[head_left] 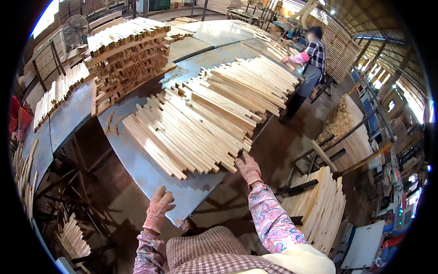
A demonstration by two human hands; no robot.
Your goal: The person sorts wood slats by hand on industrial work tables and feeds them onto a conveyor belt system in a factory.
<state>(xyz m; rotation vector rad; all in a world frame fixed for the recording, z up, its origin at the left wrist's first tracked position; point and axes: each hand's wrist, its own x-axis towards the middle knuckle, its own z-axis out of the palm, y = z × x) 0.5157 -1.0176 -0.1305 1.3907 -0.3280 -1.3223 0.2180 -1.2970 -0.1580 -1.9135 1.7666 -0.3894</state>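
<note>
Long pale wooden strips (182,132) lie side by side in a broad layer on a grey metal-topped table (191,194). My left hand (159,209), in a pink knitted glove, hovers by the table's near left edge, apart from the strips. Its fingers are loosely bent and hold nothing. My right hand (249,170), gloved alike, is at the near right end of the layer. Its fingers are apart and reach toward the strip ends; whether they touch the wood I cannot tell.
A tall stack of strips (130,59) stands on the table's far left. Across the layer, a person in a checked shirt (315,55) handles wood. More strips (317,205) rest on a rack at my right. Metal table legs and bars (98,160) stand at the left.
</note>
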